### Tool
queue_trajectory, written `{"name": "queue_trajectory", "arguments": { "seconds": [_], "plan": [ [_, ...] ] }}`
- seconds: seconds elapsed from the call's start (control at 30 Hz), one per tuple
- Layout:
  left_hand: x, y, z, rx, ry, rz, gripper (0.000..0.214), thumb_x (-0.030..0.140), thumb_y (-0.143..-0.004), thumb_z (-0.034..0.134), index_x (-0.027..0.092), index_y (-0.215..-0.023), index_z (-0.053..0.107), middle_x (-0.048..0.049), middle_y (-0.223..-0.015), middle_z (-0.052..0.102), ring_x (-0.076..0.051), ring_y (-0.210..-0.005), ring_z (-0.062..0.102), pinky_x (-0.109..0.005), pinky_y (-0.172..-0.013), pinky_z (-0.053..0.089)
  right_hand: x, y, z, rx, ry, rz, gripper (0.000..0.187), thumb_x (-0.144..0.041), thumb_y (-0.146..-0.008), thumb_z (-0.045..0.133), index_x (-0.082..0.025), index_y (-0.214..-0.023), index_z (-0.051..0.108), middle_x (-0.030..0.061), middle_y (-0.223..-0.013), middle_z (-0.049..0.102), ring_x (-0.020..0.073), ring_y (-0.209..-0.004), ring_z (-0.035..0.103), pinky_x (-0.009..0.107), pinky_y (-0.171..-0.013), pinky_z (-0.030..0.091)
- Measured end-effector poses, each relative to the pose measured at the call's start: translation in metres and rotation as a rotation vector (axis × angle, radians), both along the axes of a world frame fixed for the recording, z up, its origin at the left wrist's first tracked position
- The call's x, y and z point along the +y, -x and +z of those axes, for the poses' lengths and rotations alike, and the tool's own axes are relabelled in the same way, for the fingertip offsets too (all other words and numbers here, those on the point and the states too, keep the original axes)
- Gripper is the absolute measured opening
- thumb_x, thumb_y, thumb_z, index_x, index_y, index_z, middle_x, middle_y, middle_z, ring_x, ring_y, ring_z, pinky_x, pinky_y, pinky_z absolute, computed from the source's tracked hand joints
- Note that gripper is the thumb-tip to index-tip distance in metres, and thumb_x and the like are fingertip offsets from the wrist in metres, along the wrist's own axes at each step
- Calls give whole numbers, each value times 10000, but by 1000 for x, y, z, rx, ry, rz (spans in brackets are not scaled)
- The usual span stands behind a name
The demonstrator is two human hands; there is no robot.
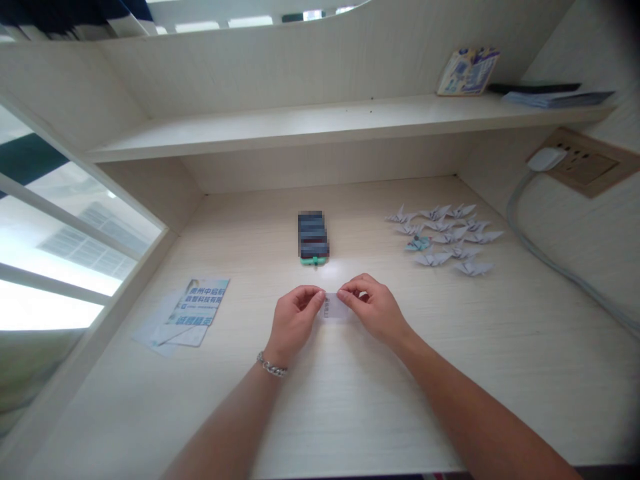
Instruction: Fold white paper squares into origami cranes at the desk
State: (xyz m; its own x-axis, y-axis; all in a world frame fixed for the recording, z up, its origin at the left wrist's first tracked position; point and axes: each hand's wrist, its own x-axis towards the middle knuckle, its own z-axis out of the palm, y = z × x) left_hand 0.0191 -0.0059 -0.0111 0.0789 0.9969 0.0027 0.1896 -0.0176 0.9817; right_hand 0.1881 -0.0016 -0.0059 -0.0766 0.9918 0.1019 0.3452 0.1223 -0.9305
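Note:
A small folded piece of paper [334, 307] lies at the middle of the pale wooden desk [450, 373]. My left hand [294, 319], with a chain bracelet on its wrist, pinches the paper's left edge. My right hand [376, 308] pinches its right edge with the fingertips pressed together. Just beyond the hands stands a phone [313, 238] on a green stand, its screen blurred.
Several folded paper cranes [447, 237] lie at the back right. A printed leaflet [193, 309] lies at the left near a window. A shelf [325, 123] above carries a booklet [467, 71] and papers. A grey cable [545, 257] runs from a wall socket [583, 163] at right.

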Motion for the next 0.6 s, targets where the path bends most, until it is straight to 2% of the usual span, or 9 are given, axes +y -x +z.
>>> {"name": "queue_trajectory", "arguments": {
  "seconds": [0.17, 0.4, 0.6],
  "plan": [
    [0, -1, -2, 71, -2, -10, 231, 348, -777, 553, 135, -839, 621, -52, -794, 648, -136, -711, 579, -230, -642, 462, 0, -1, -2, -41, 40, 95, 141, -272, -795, 531, -183, -784, 641, 23, -768, 624, 140, -707, 566, 244, -607, 429],
    [-7, -4, 1, 218, -21, -125, 200, 326, -798, 515, 157, -814, 620, -38, -783, 645, -130, -698, 580, -231, -651, 454, -4, 4, -2, -212, -31, 169, 135, -199, -768, 508, -174, -752, 639, 12, -714, 623, 125, -646, 538, 237, -589, 388],
    [-3, -1, -1, 137, 37, -139, 223, 344, -789, 517, 138, -789, 602, -35, -727, 609, -122, -644, 543, -225, -590, 437, 0, 0, 2, -166, 105, 182, 127, -189, -710, 506, -162, -662, 621, -3, -613, 602, 118, -576, 513, 223, -525, 358]
  ]
}}
